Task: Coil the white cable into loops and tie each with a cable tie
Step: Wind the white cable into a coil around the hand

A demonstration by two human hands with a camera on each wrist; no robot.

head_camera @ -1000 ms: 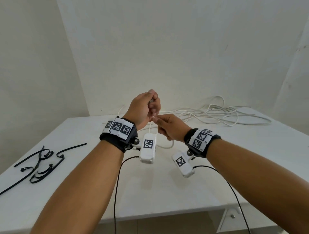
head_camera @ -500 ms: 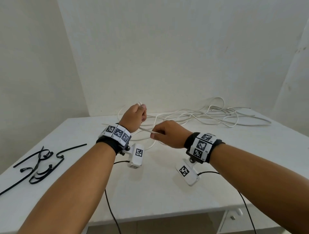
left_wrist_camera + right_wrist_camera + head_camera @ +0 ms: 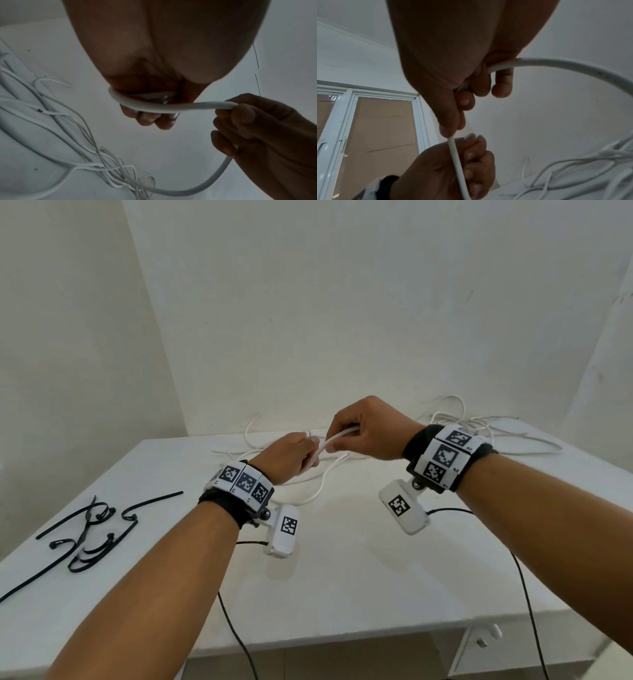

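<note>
Both hands work a white cable (image 3: 337, 436) above the white table (image 3: 342, 583). My left hand (image 3: 294, 455) is fisted round the cable's end, fingers curled over it (image 3: 150, 106). My right hand (image 3: 363, 433), just above and to the right, pinches the same cable (image 3: 556, 65) between thumb and fingers. A short stretch runs taut between the two hands (image 3: 455, 155). From the right hand the cable droops in a curve (image 3: 205, 185) down to a loose tangle of white cable (image 3: 479, 433) along the table's back edge. Black cable ties (image 3: 89, 535) lie at the table's left.
White walls close in behind and to the left of the table. Black wrist-camera leads (image 3: 527, 594) hang over the table's front edge. A white drawer unit (image 3: 479, 645) sits below at the right. A window (image 3: 368, 121) shows in the right wrist view.
My left hand has dropped lower toward the table. My right hand has risen and moved right, drawing the cable up and across the left fist.
</note>
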